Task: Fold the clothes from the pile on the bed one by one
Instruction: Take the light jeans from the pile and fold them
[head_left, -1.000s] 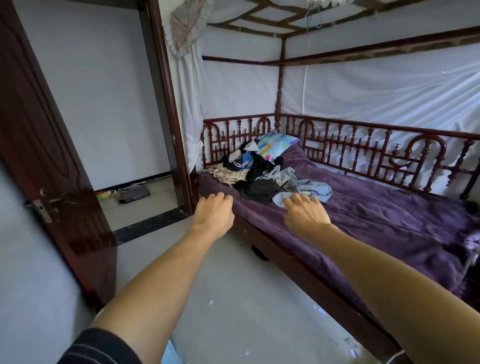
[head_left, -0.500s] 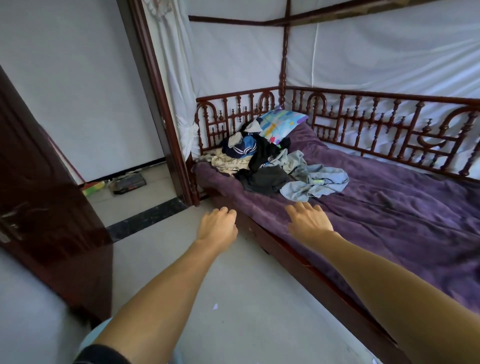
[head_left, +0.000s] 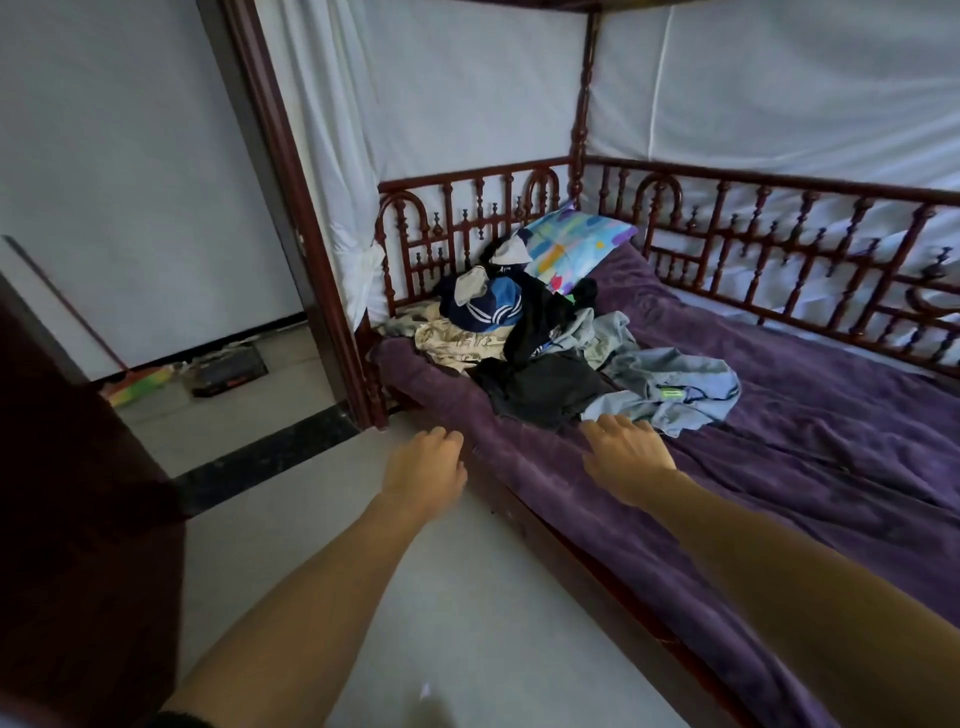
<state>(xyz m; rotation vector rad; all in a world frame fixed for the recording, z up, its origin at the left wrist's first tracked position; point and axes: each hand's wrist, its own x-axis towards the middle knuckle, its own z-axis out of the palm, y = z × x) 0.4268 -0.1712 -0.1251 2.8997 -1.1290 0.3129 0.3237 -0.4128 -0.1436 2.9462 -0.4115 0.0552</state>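
Head view, going left to right: your left hand (head_left: 426, 467) hangs over the floor (head_left: 291, 519), just beside the front edge of the purple blanket (head_left: 805, 457). Its fingers are loosely curled and there's nothing in it.

The pile of clothes (head_left: 519, 343) sits up at the pillow end of that blanket, right below the colourful pillow (head_left: 576, 244). There's a cream printed piece (head_left: 460, 345) on the left with a navy striped top (head_left: 485, 312) on it. A black garment (head_left: 540, 389) is at the front, and a light blue garment (head_left: 680, 382) sprawls off to the right.

Your right hand (head_left: 623, 457) is empty, fingers out, right at the near hem of the light blue one. Can't tell if it's actually touching.

I'd grab that one first since it looks loose and on the outside. Pinch one edge and lift it clear so the black one doesn't drag along. Then bring the left hand in and spread it on the bare blanket to the right.
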